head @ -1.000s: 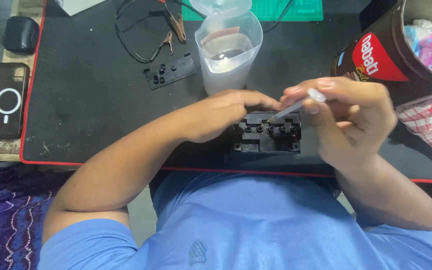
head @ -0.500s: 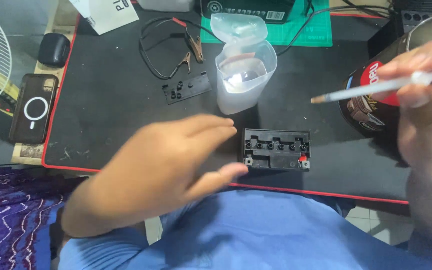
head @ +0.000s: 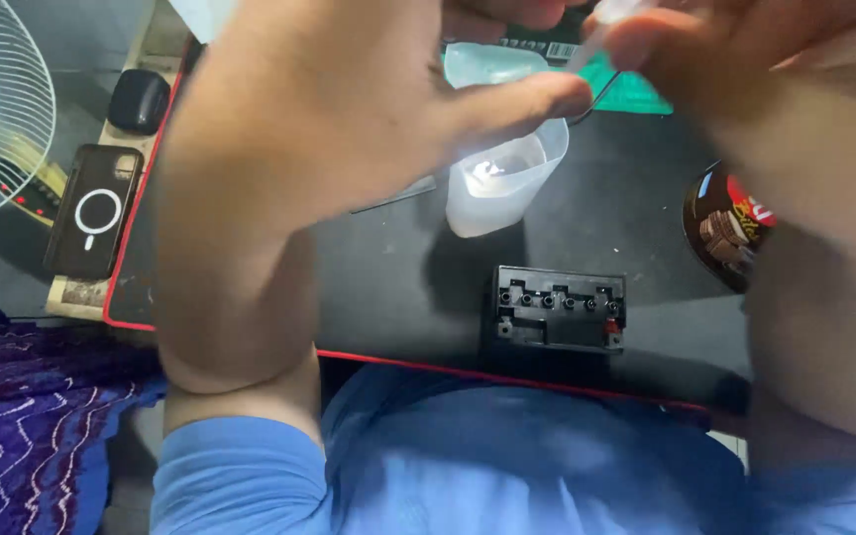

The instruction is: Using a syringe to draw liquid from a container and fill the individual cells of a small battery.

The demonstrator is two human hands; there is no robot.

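Filling most of the view, my left hand [head: 349, 129] is raised near the camera with fingers spread wide and holding nothing, while my right hand [head: 775, 69] has fingers pinched narrow on a thin white stick [head: 606, 22]. Below both sets of fingertips lies the black mat [head: 388, 287]. On it, the translucent cup [head: 502, 183] sits just under my left fingertips, and the small black battery [head: 559, 309] rests well below them.

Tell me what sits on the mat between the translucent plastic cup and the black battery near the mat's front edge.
Nothing: in the head view, only bare black mat, darkened by shadow, lies between the translucent plastic cup and the black battery.
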